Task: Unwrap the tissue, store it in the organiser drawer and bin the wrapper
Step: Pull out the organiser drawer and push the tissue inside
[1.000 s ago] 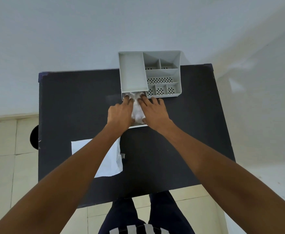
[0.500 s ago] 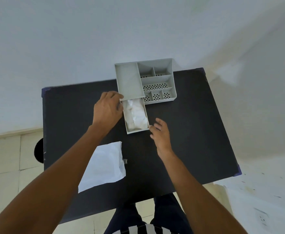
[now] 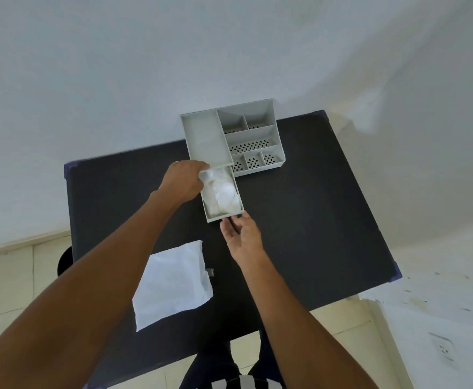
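Note:
A grey organiser [image 3: 201, 136] stands at the back edge of a black table [image 3: 314, 220]. Its drawer [image 3: 224, 216] is pulled out toward me, and crumpled white tissue [image 3: 222, 192] lies inside it. My left hand [image 3: 182, 181] is curled against the organiser's front left corner, where the drawer comes out. My right hand [image 3: 242, 237] is just in front of the drawer, fingers spread, fingertips touching its front wall. The empty white wrapper [image 3: 171, 284] lies flat on the table near the front, partly under my left forearm.
A small grey scrap [image 3: 210, 272] lies beside the wrapper's right edge. A dark round object [image 3: 64, 261] shows on the tiled floor past the table's left side. White walls stand behind and to the right, and my legs are at the table's near edge.
Both hands have come off the tissue in the drawer. My left hand went to the organiser's corner. My right hand drew back, then came up to the drawer front.

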